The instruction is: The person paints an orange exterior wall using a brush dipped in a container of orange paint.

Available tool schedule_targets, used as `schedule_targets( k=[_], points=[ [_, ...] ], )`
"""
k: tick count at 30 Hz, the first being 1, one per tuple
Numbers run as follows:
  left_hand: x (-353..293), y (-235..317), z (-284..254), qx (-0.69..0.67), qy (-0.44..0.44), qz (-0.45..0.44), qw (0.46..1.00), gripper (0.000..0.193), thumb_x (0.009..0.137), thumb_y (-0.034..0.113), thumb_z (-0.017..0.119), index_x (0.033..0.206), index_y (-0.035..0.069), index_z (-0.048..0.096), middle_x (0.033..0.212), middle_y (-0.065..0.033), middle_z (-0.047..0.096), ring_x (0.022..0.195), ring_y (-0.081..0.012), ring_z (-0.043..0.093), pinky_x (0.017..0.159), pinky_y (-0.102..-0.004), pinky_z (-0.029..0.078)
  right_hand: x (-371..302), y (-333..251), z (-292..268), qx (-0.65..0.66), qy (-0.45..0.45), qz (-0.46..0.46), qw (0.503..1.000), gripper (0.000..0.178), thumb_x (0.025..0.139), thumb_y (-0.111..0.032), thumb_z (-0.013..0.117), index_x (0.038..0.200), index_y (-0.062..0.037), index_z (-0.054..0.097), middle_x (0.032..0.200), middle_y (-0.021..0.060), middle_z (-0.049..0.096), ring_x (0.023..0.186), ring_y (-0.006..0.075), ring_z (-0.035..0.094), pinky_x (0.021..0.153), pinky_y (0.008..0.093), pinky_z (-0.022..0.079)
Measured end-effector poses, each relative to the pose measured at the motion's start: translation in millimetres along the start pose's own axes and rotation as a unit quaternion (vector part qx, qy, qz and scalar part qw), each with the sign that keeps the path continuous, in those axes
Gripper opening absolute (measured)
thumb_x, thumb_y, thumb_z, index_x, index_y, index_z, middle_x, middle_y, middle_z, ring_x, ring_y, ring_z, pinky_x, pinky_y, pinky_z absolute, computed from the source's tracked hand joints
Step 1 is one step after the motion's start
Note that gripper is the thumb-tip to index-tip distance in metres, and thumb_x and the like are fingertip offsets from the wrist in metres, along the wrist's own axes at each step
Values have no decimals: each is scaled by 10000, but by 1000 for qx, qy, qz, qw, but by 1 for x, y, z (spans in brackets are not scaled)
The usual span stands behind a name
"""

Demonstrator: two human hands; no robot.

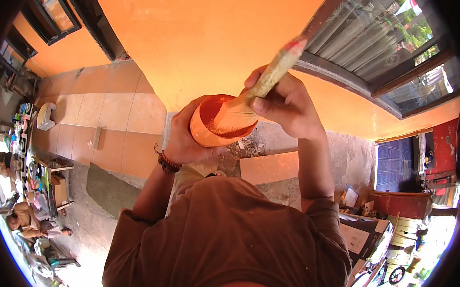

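My left hand [183, 134] is wrapped round an orange tub [217, 139] and holds it up in front of my chest. In my right hand [288, 106] is a wide paintbrush [274, 71], pinched near the base of its pale, paint-smeared handle. The handle tilts up to the right and has a red end. Orange-coated bristles [231, 122] reach down into the tub's mouth, over its reddish inside. How much paint the tub holds is hidden by the brush.
An orange wall [203, 40] rises close in front, with a dark-framed window [382, 58] at right. Below lie a flat board [270, 167] and a tiled floor [108, 112]. A person [31, 219] sits far left beside cluttered shelves. A red cabinet [402, 205] stands at right.
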State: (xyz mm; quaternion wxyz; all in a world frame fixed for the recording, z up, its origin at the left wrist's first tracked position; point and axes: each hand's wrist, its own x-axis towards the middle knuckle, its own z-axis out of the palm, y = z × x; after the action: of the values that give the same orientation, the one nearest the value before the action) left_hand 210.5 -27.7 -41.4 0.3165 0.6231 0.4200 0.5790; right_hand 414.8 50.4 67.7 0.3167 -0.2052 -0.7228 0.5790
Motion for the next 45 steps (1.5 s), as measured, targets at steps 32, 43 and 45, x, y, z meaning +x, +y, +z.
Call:
schedule_targets(
  k=[32, 43, 45],
  points=[
    [35, -42, 5, -152, 20, -79, 985, 907, 527, 219, 934, 1284, 20, 477, 1208, -111, 608, 1116, -198, 589, 958, -376, 487, 93, 6, -99, 342, 299, 16, 891, 133, 885, -93, 633, 1003, -114, 575, 978, 18, 650, 873, 156, 658, 715, 322, 587],
    [126, -44, -40, -174, 31, -3, 984, 564, 684, 157, 775, 1180, 45, 532, 1032, -76, 622, 889, -192, 605, 758, -334, 507, 281, -326, -162, -182, 304, -568, 743, 312, 756, -119, 787, 994, -29, 606, 873, 24, 621, 784, 120, 607, 666, 264, 505],
    [139, -56, -39, -160, 50, 73, 983, 251, 870, 149, 622, 1105, 73, 575, 893, -48, 630, 702, -172, 606, 597, -285, 510, 306, -370, -154, -306, 339, -621, 637, 231, 753, -96, 775, 928, -31, 639, 824, 11, 628, 757, 97, 600, 643, 249, 482]
  ],
)
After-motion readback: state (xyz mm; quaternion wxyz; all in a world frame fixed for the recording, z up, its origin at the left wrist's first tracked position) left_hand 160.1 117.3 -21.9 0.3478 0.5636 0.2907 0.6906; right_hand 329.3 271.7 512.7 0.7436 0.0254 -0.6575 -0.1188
